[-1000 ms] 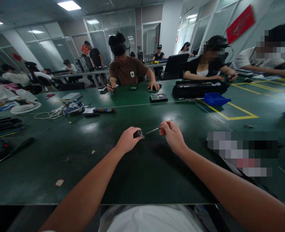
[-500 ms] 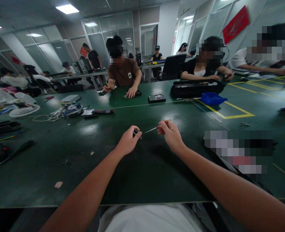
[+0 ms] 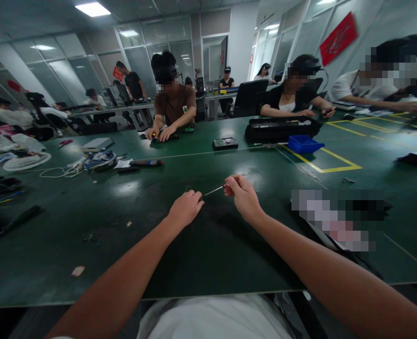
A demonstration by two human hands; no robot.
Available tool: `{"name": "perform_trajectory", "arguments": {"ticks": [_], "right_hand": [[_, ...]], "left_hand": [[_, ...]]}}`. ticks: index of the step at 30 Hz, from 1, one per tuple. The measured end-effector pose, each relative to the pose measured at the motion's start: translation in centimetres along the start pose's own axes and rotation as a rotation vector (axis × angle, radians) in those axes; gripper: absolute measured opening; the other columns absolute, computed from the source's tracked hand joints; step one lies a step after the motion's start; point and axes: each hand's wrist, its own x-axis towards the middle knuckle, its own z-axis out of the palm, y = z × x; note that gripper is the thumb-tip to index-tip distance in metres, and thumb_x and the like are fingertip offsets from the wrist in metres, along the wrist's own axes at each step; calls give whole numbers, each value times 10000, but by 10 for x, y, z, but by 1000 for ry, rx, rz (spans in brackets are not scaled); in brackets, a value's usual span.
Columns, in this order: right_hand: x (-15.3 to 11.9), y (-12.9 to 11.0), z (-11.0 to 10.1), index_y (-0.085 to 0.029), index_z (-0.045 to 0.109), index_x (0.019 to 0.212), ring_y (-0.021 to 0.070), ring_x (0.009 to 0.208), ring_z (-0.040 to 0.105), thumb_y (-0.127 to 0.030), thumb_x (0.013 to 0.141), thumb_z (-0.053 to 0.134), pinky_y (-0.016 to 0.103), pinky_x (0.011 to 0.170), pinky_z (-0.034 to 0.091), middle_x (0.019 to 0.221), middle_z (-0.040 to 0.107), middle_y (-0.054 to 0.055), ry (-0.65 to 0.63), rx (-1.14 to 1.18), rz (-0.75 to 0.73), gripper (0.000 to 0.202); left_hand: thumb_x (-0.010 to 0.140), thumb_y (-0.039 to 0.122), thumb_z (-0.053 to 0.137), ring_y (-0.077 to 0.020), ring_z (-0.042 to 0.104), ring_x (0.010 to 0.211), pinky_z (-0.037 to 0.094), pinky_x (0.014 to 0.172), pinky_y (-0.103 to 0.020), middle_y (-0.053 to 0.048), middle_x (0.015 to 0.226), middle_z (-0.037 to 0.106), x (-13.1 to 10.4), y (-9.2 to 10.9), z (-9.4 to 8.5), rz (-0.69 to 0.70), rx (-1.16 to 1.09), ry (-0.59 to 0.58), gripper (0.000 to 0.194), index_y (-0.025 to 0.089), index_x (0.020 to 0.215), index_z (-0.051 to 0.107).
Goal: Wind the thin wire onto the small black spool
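My right hand point(image 3: 244, 197) pinches the red handle of a thin screwdriver point(image 3: 213, 191) above the green table point(image 3: 208, 263). The bare metal shaft points left and slightly down, its tip close to the fingers of my left hand point(image 3: 185, 208). Those fingers are curled around a small dark round part, now almost wholly covered by the hand. Whether the screwdriver's tip touches the part I cannot tell.
Across the table a co-worker in brown handles small parts. A hard drive point(image 3: 225, 143), a blue tray point(image 3: 304, 144) and a long black casing point(image 3: 282, 129) lie beyond my hands. Left are a pen-shaped tool point(image 3: 147, 163), tangled cables point(image 3: 100, 161) and a white fan grille point(image 3: 27, 161).
My left hand has turned over, so its back faces up and hides the round part's open ring. The screwdriver stays in my right hand. The view has shifted slightly right.
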Motion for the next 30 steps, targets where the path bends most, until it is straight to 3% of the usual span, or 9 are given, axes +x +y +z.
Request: {"name": "perform_trajectory", "arguments": {"ticks": [4,9,13,17,24,30], "right_hand": [[1,-1,-1,-214,596,887,147,643,579,-445,915,534,321,649,475,747,627,0,10,15,12,241],[2,-1,-3,-211,604,892,149,656,584,-445,919,533,321,651,473,757,630,1,11,19,15,246],[2,1,-2,-211,608,886,146,652,583,-451,908,546,313,641,469,748,633,0,16,35,17,249],[2,1,-1,-218,607,872,148,644,581,-468,889,563,312,634,463,735,630,-1,17,52,22,255],[1,-2,-1,-222,612,880,154,655,579,-451,901,549,320,648,464,748,630,2,2,46,30,239],[3,1,-1,-217,608,873,152,640,572,-440,903,543,323,640,461,731,626,0,4,47,27,234]], "left_hand": [[963,350,496,-242,624,874,462,725,-335,-81,972,662,-1,-9,-6,-81,-197,55,226,187,1044,629],[888,342,534,-186,608,795,451,685,-285,-55,932,675,5,-35,-18,-283,-587,322,243,197,1041,654],[794,302,524,-125,501,586,348,498,-231,-36,812,612,6,-62,-40,-461,-1095,489,272,164,983,661],[749,273,564,-112,459,535,338,456,-227,-7,737,524,-11,-88,-71,-587,-1531,608,146,156,834,577],[789,122,501,-127,476,565,371,486,-229,-7,714,525,-73,-134,-105,-775,-1534,806,66,147,828,548],[650,72,483,-145,500,570,399,511,-239,-10,684,535,-133,-192,-121,-1016,-1211,1030,125,148,740,527]]}}
